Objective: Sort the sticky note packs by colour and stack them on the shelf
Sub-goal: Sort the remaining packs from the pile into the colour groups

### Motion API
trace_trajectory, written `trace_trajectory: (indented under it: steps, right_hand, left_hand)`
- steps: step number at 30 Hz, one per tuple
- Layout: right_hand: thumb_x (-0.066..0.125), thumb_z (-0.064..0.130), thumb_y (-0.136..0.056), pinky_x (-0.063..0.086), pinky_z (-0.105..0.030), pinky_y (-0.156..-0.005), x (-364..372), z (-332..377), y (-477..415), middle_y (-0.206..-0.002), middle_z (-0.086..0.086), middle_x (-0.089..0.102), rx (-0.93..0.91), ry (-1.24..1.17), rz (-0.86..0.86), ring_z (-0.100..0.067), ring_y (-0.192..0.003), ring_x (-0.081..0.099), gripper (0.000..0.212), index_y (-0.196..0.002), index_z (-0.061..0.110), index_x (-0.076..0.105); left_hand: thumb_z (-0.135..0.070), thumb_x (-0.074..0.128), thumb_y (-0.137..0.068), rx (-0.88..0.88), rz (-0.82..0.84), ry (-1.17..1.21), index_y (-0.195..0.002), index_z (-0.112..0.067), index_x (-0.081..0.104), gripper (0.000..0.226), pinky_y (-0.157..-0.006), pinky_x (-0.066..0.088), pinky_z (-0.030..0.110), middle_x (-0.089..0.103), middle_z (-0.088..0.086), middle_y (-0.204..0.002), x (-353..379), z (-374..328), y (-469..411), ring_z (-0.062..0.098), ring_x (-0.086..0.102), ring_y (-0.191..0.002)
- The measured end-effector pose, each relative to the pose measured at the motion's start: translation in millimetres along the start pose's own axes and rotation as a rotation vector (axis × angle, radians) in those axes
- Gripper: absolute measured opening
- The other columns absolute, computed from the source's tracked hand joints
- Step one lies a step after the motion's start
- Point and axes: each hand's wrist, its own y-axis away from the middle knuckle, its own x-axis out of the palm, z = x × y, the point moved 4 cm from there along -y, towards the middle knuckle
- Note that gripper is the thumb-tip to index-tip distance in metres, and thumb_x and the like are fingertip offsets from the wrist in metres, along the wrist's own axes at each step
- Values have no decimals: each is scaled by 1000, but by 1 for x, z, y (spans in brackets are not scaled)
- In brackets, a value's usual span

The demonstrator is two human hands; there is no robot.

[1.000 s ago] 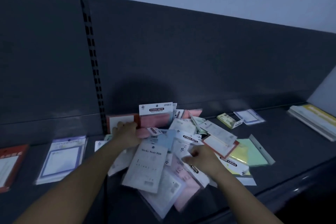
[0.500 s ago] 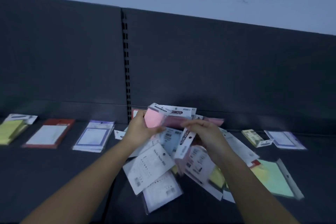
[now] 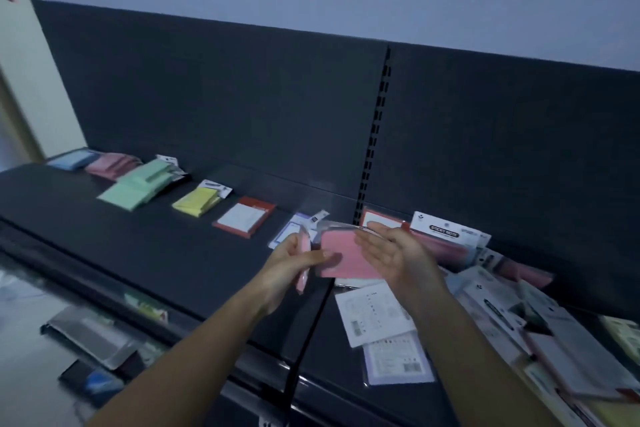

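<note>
Pink pack (image 3: pixel 341 258) is hanging over the shelf (image 3: pixel 173 253): left hand (image 3: pixel 294 262) pinching its edge, right hand (image 3: pixel 398 253) lying flat against it, fingers straight. One-sided pinch on a slick sleeve is risking a drop before the pink stack (image 3: pixel 110 165).

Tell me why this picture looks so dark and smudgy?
Head view: dim, bluish light dulls the colours; the loose packs at lower right smear with motion blur; the pink pack in the left hand looks sharper.

The left hand (image 3: pixel 292 265) hides most of the purple-bordered pack (image 3: pixel 288 231), while the unsorted pile (image 3: pixel 491 305) blurs off the right edge.
</note>
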Motion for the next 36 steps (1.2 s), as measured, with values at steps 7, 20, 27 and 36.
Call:
trace_trajectory:
  steps: [7,20,27,36]
  right_hand:
    - [44,10,-96,51,-32,-84,79,-30,0,-103,-15,70,73,-52,141,-25,-98,67,20,-106,3,58]
    - [55,12,-93,52,-25,-74,241,-159,-25,-105,-7,67,2,428,221,-16,-91,64,24,-116,6,56]
    - [55,8,-92,51,-22,-52,348,-222,-24,-83,-8,69,82,376,293,-15,-66,63,6,-93,8,61]
    - [57,8,-91,57,-25,-57,442,-277,-29,-89,-13,68,139,376,325,-23,-74,68,13,-103,2,58]
  left_hand:
    - [-6,74,-59,64,-217,104,-98,-9,51,45,-76,47,46,61,19,-93,-65,-12,18,31,61,-82]
    - [5,65,-76,106,-493,-6,-98,-5,52,27,-41,41,16,59,9,-86,-267,-60,74,14,58,-63]
    - [-39,85,-62,16,-630,-174,-112,-4,48,71,-66,52,34,62,10,-108,-375,-55,103,25,64,-95]
    - [-46,52,-87,-335,-747,90,-138,-7,33,67,-75,53,43,48,18,-129,-461,-51,111,31,52,-110]
